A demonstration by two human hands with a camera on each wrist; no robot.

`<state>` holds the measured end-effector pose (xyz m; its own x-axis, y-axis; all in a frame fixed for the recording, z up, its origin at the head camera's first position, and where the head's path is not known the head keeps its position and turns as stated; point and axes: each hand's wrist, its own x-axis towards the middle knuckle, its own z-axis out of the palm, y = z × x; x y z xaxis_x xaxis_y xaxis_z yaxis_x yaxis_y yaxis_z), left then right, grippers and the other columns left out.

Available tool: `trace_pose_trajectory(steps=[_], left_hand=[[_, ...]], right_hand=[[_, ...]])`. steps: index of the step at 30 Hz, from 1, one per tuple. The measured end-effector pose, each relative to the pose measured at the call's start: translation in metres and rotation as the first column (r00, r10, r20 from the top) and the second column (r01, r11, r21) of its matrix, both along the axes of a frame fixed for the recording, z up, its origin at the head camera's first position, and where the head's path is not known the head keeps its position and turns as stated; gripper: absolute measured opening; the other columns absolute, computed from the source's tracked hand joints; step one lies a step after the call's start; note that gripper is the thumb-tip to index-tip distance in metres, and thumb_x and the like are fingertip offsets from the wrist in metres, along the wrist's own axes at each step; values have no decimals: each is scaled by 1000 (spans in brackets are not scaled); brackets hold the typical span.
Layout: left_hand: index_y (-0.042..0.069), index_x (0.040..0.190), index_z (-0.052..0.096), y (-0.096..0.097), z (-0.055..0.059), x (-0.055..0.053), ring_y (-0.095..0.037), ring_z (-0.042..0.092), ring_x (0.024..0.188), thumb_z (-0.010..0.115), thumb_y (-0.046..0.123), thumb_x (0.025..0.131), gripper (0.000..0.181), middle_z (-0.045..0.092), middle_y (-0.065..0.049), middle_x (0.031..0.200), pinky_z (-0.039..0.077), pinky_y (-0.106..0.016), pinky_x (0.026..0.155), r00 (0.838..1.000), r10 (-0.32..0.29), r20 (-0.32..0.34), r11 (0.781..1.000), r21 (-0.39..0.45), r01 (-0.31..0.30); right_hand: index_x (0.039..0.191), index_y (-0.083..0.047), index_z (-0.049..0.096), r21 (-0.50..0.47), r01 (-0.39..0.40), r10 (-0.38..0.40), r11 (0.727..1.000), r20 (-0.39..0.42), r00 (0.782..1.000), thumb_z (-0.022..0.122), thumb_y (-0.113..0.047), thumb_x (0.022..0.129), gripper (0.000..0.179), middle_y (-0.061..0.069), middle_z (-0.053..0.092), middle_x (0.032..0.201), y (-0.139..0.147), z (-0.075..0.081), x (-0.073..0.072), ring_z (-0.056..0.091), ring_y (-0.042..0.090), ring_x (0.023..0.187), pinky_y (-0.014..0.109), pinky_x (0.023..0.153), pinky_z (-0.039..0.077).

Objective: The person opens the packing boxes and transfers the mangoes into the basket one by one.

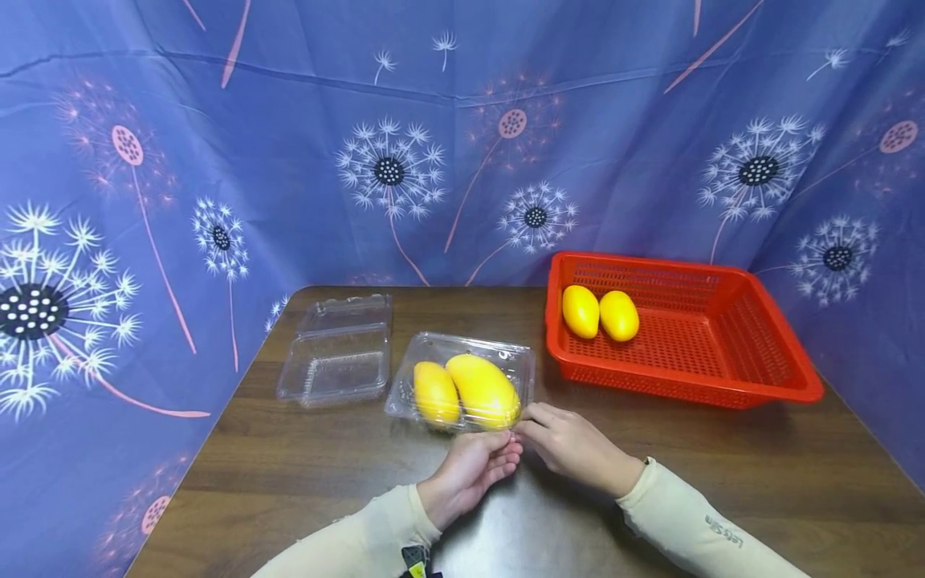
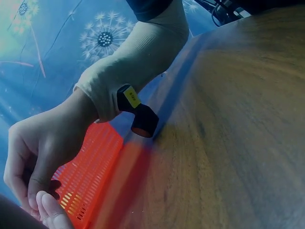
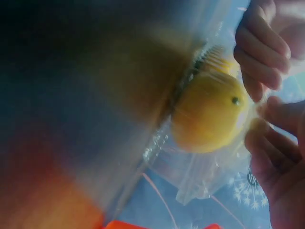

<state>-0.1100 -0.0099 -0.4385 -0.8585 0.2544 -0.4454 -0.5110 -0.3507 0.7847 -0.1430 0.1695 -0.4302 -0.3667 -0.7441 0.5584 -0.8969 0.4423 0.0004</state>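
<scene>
Our left hand [image 1: 471, 468] lies palm upward beside our right hand [image 1: 576, 446], whose bent fingers [image 1: 538, 429] pinch, knuckles up.

Table [image 1: 238, 482] with basket [image 1: 650, 384], two clear boxes [image 1: 516, 365]

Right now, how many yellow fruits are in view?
4: a smaller fruit and larger fruit in the clear container; a third fruit and fourth fruit in the red basket.

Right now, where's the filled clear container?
In head view, the filled clear container lies between the empty container, left, and red basket, right, with left hand and right hand at its near edge.
</scene>
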Motion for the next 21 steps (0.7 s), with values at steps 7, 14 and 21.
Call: trace_pose_trajectory(steps=[7, 14, 21], left_hand=[[-12, 111, 61, 2, 1, 2, -4, 61, 62, 55, 4, 95, 24, 65, 2, 70, 53, -15, 61, 1000, 8, -25, 1000, -25, -9], [-9, 106, 62, 2, -1, 2, -3, 60, 61, 54, 2, 94, 18, 64, 3, 69, 53, -15, 60, 999, 1, -53, 998, -57, -4], [-10, 108, 62, -1, 1, 2, -3, 60, 61, 54, 3, 94, 21, 64, 3, 69, 52, -14, 60, 999, -4, -43, 997, -76, 0]], right_hand=[[96, -6, 60, 59, 35, -39, 998, 68, 997, 64, 7, 73, 27, 0, 53, 88, -5, 1, -1, 53, 12, 78, 27, 73, 52], [97, -5, 58, 16, -74, 70, 997, 156, 985, 69, 2, 80, 21, -2, 52, 88, -4, 6, -12, 54, 8, 80, 25, 76, 52], [97, -8, 62, -37, -113, 117, 993, 175, 978, 68, -2, 86, 14, -4, 55, 90, -2, 5, -12, 56, 6, 80, 21, 76, 51]])
